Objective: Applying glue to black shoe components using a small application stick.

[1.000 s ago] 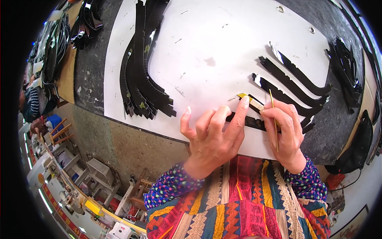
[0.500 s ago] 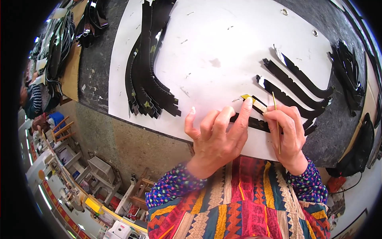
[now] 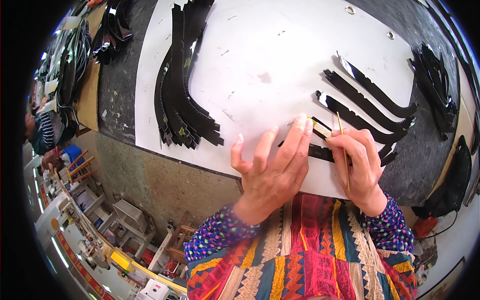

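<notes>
My left hand (image 3: 274, 182) lies with its fingers stretched out, the index and middle fingertips pressing on the yellow end of a small cream piece (image 3: 321, 131). Beneath both hands runs a black strip (image 3: 320, 152), partly covered by them. A thin yellowish stick (image 3: 347, 175) stands between the closed fingers of my right hand (image 3: 361, 162), whose fingertips also touch the cream piece's near end. Whether they grip that piece I cannot tell. Beyond my right hand, several curved black strips (image 3: 367, 102) with notched edges lie spread out on a white sheet (image 3: 250, 55).
A thick fan of black strips (image 3: 182, 95) lies on the sheet's left side. More bundles sit at the far left (image 3: 112, 32) and right (image 3: 436, 92) on the dark table (image 3: 117, 95). A black bag (image 3: 445, 182) hangs by the right edge. Another person (image 3: 44, 127) is at far left.
My left fingers have come together and now cover most of the yellow end. My right hand keeps hold of the stick, which has shifted slightly left. The whole view has shifted a little.
</notes>
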